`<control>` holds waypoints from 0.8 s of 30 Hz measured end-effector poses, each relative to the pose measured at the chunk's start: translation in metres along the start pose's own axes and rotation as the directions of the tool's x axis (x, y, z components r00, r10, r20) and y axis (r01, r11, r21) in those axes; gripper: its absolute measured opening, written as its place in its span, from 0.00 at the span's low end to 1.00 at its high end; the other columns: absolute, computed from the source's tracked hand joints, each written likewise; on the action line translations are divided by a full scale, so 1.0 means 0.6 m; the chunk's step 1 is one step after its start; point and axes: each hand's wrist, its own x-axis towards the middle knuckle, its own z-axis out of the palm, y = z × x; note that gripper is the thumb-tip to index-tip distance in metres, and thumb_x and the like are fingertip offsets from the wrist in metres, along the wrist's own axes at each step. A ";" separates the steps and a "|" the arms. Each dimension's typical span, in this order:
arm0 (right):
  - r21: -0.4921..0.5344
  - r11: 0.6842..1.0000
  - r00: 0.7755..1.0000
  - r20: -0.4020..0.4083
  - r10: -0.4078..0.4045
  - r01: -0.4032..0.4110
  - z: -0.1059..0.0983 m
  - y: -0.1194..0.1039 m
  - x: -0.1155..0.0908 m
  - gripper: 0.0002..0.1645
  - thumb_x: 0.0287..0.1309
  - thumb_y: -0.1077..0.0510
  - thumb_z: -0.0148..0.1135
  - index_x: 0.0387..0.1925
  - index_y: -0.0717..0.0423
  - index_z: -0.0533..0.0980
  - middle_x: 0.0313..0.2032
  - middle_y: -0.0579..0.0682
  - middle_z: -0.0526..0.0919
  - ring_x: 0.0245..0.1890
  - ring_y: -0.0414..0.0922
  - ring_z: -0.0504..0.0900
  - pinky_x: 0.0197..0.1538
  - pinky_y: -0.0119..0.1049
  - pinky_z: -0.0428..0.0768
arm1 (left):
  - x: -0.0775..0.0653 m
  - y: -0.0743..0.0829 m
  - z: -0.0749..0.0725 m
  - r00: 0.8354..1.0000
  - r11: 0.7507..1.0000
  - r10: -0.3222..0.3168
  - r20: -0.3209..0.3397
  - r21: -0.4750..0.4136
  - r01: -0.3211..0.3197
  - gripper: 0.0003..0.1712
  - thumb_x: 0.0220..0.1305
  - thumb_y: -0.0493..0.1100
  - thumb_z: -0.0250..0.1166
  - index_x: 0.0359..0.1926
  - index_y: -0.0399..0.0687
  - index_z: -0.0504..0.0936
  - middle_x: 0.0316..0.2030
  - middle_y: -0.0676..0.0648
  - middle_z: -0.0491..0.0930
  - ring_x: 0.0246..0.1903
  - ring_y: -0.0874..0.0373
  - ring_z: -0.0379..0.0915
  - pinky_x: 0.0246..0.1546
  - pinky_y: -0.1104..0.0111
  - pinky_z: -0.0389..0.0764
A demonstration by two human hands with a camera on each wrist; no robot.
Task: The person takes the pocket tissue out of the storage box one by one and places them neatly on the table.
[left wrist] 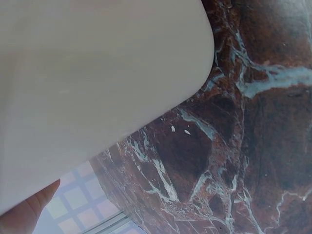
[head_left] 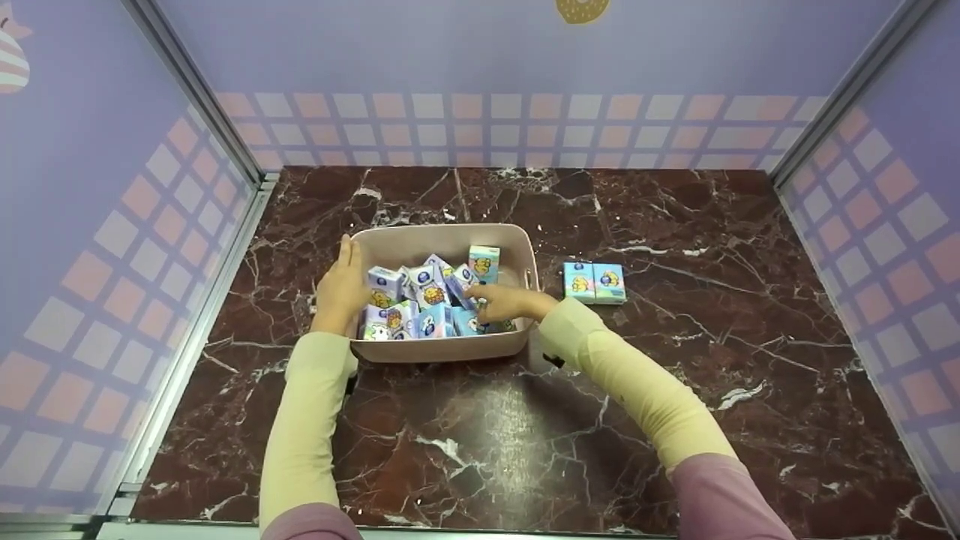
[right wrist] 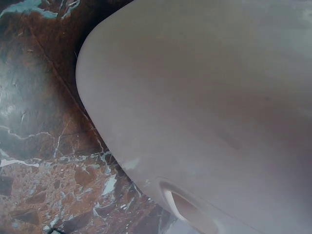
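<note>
Basket (head_left: 442,352): on the counter (head_left: 750,337), small printed packs (head_left: 433,295) jumbled inside.
Left hand (head_left: 340,294): fingers extended at the basket's left end, apparently steadying it.
Right hand (head_left: 511,302): inside the basket, fingers over packs; cannot tell whether it pinches one.
Loose pair (head_left: 579,285): two packs side by side, just right of the basket.
Step at the basket: seemingly handling packs inside.
Next move: probably calls for a sure pinch on one pack.
</note>
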 end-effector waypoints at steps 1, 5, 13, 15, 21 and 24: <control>-0.013 1.000 1.000 0.005 0.004 -0.004 0.001 0.001 0.001 0.34 0.45 0.64 0.51 0.59 0.61 0.62 0.60 0.60 0.65 0.59 0.53 0.66 0.61 0.44 0.64 | 0.000 -0.001 0.000 1.000 1.000 0.002 -0.002 0.001 -0.002 0.38 0.56 0.38 0.49 0.66 0.35 0.47 0.68 0.38 0.41 0.51 0.36 0.65 0.47 0.48 0.69; -0.066 0.998 1.000 0.012 0.011 -0.010 0.003 0.003 0.007 0.36 0.43 0.65 0.49 0.61 0.59 0.61 0.60 0.58 0.65 0.57 0.51 0.67 0.60 0.44 0.65 | 0.000 -0.002 -0.001 1.000 1.000 0.004 -0.010 0.008 -0.004 0.40 0.53 0.37 0.51 0.66 0.35 0.47 0.68 0.38 0.41 0.49 0.36 0.66 0.45 0.48 0.70; -0.128 0.992 0.999 0.047 0.015 -0.009 0.008 0.000 0.003 0.33 0.43 0.65 0.51 0.57 0.61 0.66 0.51 0.59 0.72 0.46 0.50 0.70 0.53 0.43 0.70 | -0.003 -0.002 0.002 0.999 1.000 0.009 -0.039 0.005 -0.009 0.39 0.53 0.37 0.51 0.66 0.35 0.48 0.68 0.38 0.43 0.48 0.36 0.67 0.44 0.47 0.70; -0.155 0.988 0.998 0.062 0.019 -0.009 0.009 0.000 0.001 0.32 0.42 0.64 0.52 0.56 0.61 0.67 0.52 0.60 0.72 0.48 0.51 0.71 0.54 0.44 0.69 | -0.003 -0.002 0.003 0.999 1.000 0.012 -0.035 0.005 -0.012 0.39 0.53 0.36 0.51 0.66 0.35 0.48 0.68 0.38 0.43 0.49 0.36 0.66 0.45 0.47 0.70; -0.212 0.977 0.998 0.068 0.008 0.007 0.008 -0.001 -0.002 0.29 0.41 0.63 0.54 0.52 0.61 0.70 0.50 0.59 0.74 0.48 0.52 0.73 0.52 0.44 0.71 | -0.002 0.000 0.002 1.000 1.000 0.012 -0.028 0.002 -0.012 0.38 0.54 0.36 0.50 0.66 0.35 0.48 0.68 0.38 0.42 0.50 0.36 0.65 0.46 0.47 0.69; -0.215 0.976 0.997 0.078 -0.007 0.023 0.007 0.000 -0.002 0.27 0.41 0.63 0.54 0.49 0.62 0.71 0.45 0.58 0.76 0.42 0.50 0.74 0.47 0.41 0.73 | -0.002 0.002 0.001 0.999 1.000 0.013 -0.032 -0.001 -0.013 0.38 0.54 0.36 0.50 0.66 0.35 0.48 0.68 0.38 0.42 0.50 0.36 0.66 0.45 0.47 0.70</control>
